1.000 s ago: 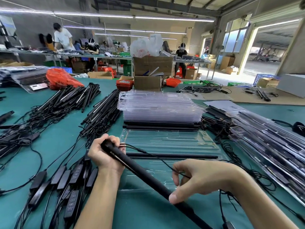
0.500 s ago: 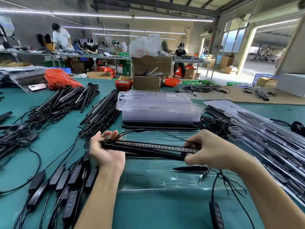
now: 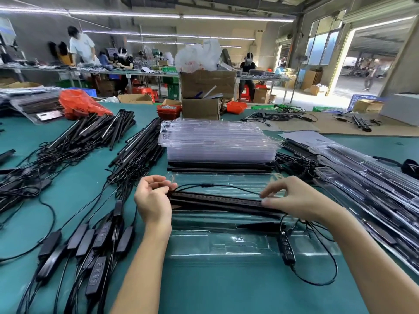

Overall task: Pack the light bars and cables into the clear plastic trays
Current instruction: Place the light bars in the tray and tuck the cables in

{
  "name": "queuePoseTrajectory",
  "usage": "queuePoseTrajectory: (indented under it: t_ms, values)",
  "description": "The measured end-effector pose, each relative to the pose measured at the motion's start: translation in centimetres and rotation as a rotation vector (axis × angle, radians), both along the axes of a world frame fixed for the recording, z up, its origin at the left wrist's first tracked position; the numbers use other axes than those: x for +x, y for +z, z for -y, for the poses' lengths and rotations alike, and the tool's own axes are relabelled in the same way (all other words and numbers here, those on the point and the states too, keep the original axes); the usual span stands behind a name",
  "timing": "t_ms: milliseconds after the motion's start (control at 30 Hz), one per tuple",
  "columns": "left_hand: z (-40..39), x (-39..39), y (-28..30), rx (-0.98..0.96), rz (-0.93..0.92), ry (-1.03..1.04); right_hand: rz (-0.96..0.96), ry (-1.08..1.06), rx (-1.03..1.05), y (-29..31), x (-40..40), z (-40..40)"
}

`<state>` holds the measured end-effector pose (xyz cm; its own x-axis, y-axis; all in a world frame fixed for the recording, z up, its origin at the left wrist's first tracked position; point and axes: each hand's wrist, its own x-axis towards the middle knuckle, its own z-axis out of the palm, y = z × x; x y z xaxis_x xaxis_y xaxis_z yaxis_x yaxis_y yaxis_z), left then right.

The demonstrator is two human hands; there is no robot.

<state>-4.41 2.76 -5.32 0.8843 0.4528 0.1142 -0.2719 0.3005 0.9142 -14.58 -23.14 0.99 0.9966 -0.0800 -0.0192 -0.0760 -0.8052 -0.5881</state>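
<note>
Two hands at work over a green table (image 3: 204, 291), heaped left with loose light bars (image 3: 97, 130) and their cords, right with packed trays (image 3: 362, 177), presumably so stock feeds in one side and leaves the other. Behind, a tall stack of clear trays (image 3: 217, 143), close enough to draw from. Directly ahead, one open tray (image 3: 226, 243) lying flat, a black bar (image 3: 222, 201) stretched across its upper channels, lined up lengthwise with the moulded slots, looking seated or very nearly so. Left hand (image 3: 153, 198) at the bar's left end, fingers loosely curled beside it, thin cable (image 3: 226, 186) running to the fingertips; whether pinched or merely touched, cannot tell. Right hand (image 3: 292, 198) at the opposite end, fingertips (image 3: 264, 202) pressing down on the bar's tip, not wrapped round it. Bar thus spanning between both hands, each end under control for seating. Smallest piece: button controller (image 3: 286, 248) on its cord, resting over the tray's lower right, likely next to be tucked in.
</note>
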Motion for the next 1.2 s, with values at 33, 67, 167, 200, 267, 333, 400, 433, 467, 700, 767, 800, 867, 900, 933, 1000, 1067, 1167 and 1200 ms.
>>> queuePoseTrajectory:
  t_ms: [33,67,167,200,267,333,400,433,467,700,767,800,867,900,933,1000,1067,1167,1200]
  values:
    - [-0.1,0.0,0.0,-0.023,-0.005,0.008,0.023,-0.023,0.04,-0.2,0.0,0.4]
    - [-0.2,0.0,0.0,-0.04,-0.008,0.015,0.052,-0.071,0.06,-0.4,0.1,0.9]
    - [-0.3,-0.1,0.0,-0.049,0.008,0.025,0.117,-0.322,-0.016,-1.4,0.1,2.7]
    - [-0.3,-0.2,0.0,-0.044,0.011,0.032,0.083,-0.393,-0.039,-1.8,0.0,3.3]
    - [-0.2,-0.3,0.0,-0.022,0.011,0.049,-0.084,-0.441,-0.094,-2.4,-0.5,4.3]
    - [-0.1,-0.5,0.0,0.012,0.03,0.059,-0.2,-0.446,-0.151,-2.9,-0.8,4.7]
    - [0.0,-0.6,0.0,0.057,0.065,0.063,-0.185,-0.47,-0.185,-3.1,-0.9,4.8]
    - [0.1,-0.7,0.0,0.079,0.081,0.067,-0.163,-0.482,-0.194,-3.2,-0.8,4.7]
    - [0.1,-0.8,0.0,0.094,0.091,0.07,-0.151,-0.496,-0.202,-3.2,-0.7,4.7]
    - [0.0,-0.3,-0.5,0.081,0.042,0.121,-0.21,-0.563,-0.322,-2.5,-1.0,4.4]
    - [0.0,-0.2,-0.5,0.071,0.046,0.138,-0.196,-0.563,-0.363,-2.5,-1.1,4.3]
    - [0.0,-0.1,-0.5,0.059,0.046,0.145,-0.187,-0.566,-0.375,-2.5,-1.1,4.3]
    - [-0.1,0.0,-0.4,0.028,0.046,0.16,-0.167,-0.578,-0.383,-2.6,-1.2,4.4]
    - [-0.1,0.1,-0.4,0.013,0.043,0.168,-0.152,-0.587,-0.387,-2.6,-1.2,4.5]
    - [-0.2,0.2,-0.4,0.0,0.04,0.177,-0.125,-0.601,-0.392,-2.7,-1.3,4.5]
    - [-0.4,0.3,-0.5,-0.027,0.034,0.191,-0.04,-0.638,-0.402,-2.5,-1.4,4.6]
    - [-0.4,0.4,-0.4,-0.056,0.03,0.197,0.058,-0.674,-0.403,-1.8,-1.6,4.7]
    - [-0.5,0.4,-0.2,-0.092,0.025,0.2,0.122,-0.672,-0.354,-0.3,-1.9,4.7]
    - [-0.5,0.3,-0.1,-0.098,0.021,0.203,0.125,-0.659,-0.32,0.2,-2.0,4.7]
